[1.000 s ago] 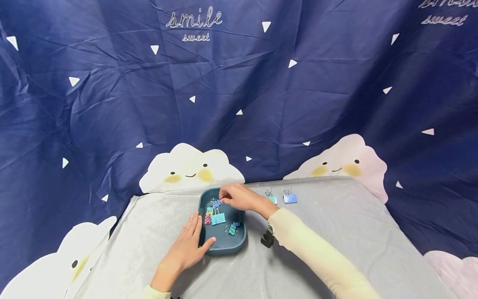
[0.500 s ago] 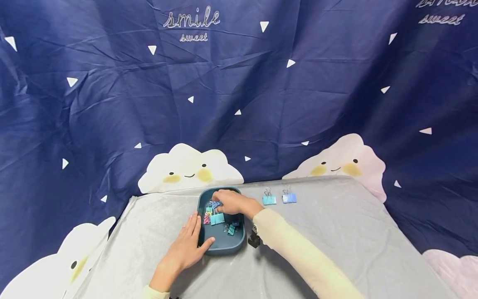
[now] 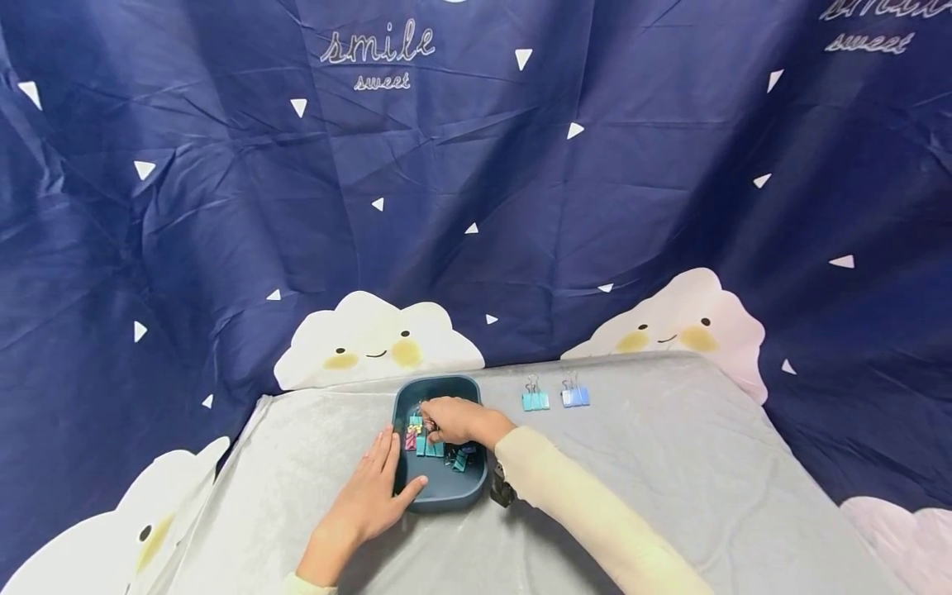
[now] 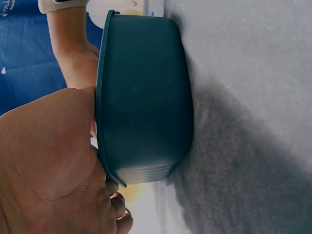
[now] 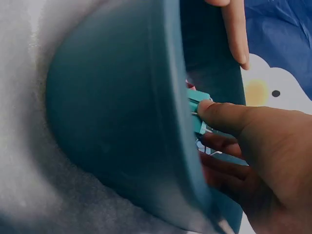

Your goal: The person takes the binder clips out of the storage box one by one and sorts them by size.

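Observation:
A dark teal box [image 3: 446,501] holds several binder clips. My left hand [image 3: 369,493] rests against its left side with straight fingers, the thumb reaching over the rim near the front corner. Inside, my right hand [image 3: 456,420] pinches a large teal binder clip [image 5: 199,111] between thumb and fingers; its wire handles are partly hidden by the hand. Left of that clip lie small pink, yellow and teal binder clips [image 3: 411,438]. Small dark green and blue clips [image 3: 460,459] sit to the right.
Right of the box, a teal binder clip [image 3: 535,401] and a blue binder clip [image 3: 575,397] stand side by side on the grey cloth [image 3: 669,463]. A navy curtain [image 3: 476,165] with clouds hangs behind the table.
My right hand has moved down and left into the box, from the blue clips at the back onto the large teal binder clip. My left hand has stayed at the box's side.

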`<state>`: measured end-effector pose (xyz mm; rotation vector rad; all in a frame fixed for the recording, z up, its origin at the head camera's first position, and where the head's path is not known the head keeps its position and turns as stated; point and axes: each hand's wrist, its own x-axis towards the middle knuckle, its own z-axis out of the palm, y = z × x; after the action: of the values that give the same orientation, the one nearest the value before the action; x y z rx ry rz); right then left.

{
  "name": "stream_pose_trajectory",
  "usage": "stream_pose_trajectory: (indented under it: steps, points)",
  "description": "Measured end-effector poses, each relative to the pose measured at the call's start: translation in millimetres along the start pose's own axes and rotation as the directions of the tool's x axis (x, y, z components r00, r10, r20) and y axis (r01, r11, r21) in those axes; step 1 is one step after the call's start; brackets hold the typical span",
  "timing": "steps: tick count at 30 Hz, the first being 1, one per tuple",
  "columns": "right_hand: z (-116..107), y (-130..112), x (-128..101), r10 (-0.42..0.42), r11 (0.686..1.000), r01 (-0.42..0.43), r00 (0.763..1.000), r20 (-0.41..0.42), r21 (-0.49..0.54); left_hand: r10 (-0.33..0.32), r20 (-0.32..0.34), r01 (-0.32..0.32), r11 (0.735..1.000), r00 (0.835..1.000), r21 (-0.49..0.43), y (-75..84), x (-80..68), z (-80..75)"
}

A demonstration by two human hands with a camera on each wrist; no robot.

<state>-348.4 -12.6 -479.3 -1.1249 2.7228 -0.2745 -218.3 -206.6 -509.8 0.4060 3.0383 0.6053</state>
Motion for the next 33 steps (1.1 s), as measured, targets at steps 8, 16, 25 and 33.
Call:
stream_pose_trajectory:
  steps: [8, 16, 25, 33]
  points:
    - [0.2, -4.9, -3.0, -0.066, 0.995, 0.062, 0.996, -0.057, -0.074, -0.003, -0.003, 0.003, 1.000, 1.000, 0.009, 2.9, 0.3, -0.8]
    - [-1.6, -4.9, -8.0, -0.026, 0.998, 0.022, 0.997, -0.068, -0.059, -0.005, -0.012, 0.005, 1.000, 1.000, 0.005, 5.1, -1.8, 1.3]
    - [-1.3, -0.4, -12.5, -0.005, 1.000, 0.005, 0.998, -0.058, 0.005, -0.014, -0.019, 0.014, 1.000, 1.000, -0.016, 8.0, -4.3, 3.3]
    - [-0.5, 2.5, -15.5, -0.045, 0.999, 0.043, 0.992, -0.116, -0.017, -0.023, -0.007, 0.023, 1.000, 1.000, 0.001, 8.4, -5.4, 4.7]
